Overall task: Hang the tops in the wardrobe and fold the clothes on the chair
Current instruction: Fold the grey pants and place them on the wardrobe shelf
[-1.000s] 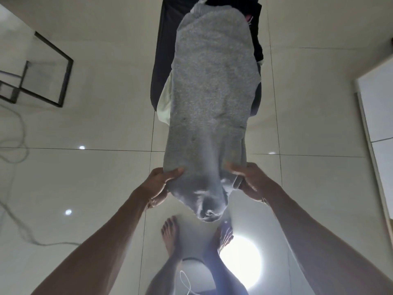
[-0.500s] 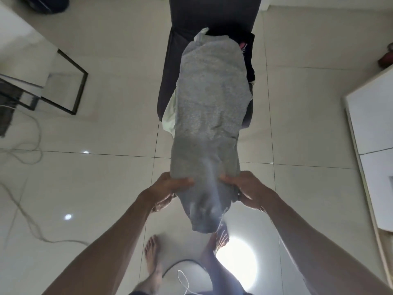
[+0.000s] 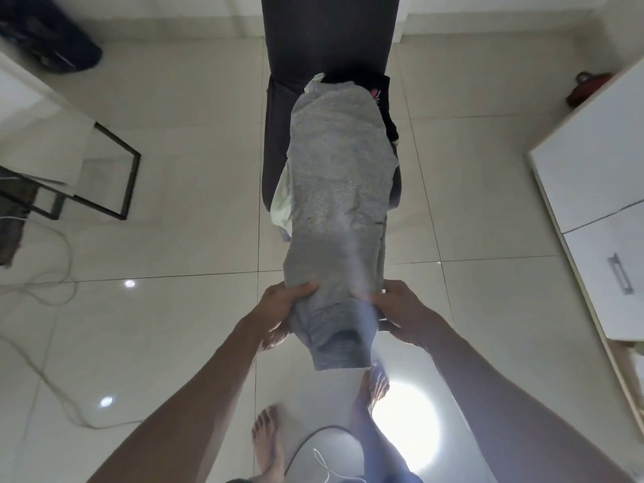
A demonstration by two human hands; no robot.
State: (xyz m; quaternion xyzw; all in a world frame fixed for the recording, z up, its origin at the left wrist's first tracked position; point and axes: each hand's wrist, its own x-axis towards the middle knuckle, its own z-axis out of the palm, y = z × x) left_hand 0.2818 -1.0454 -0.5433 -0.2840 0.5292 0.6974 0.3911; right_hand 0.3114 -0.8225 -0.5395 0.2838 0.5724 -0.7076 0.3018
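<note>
The grey garment (image 3: pixel 339 190) was held stretched between the person and the dark chair (image 3: pixel 278 134). Its far end lay on the chair seat, on top of other clothes; its near end hung down past the hands above the floor (image 3: pixel 174 325).

The left hand (image 3: pixel 278 310) gripped the garment's left edge near the lower end, thumb on top of the cloth and fingers (image 3: pixel 275 338) curled beneath it. The right hand (image 3: pixel 404 313) gripped the opposite edge at about the same level, fingers clamped around the fabric. Below the hands the garment narrowed to an open cuff or hem; which one could not be determined.

Under the grey garment, a pale green item (image 3: pixel 284 200) protruded at the left side of the seat, and a black item with a pink mark (image 3: pixel 378 95) showed at the far right. The chair back stood upright at the far end of the seat.

The person stood barefoot on glossy pale tiles, both feet visible below the garment. A bright round reflection (image 3: pixel 407 420) lay on the floor beside the right foot. A black metal frame (image 3: pixel 129 183) stood to the left, with loose cables (image 3: pixel 52 266) trailing across the floor near it. White cabinet fronts (image 3: pixel 592 169), one with a metal handle, stood at the right edge. A dark bag (image 3: pixel 52 40) lay at the upper left.
</note>
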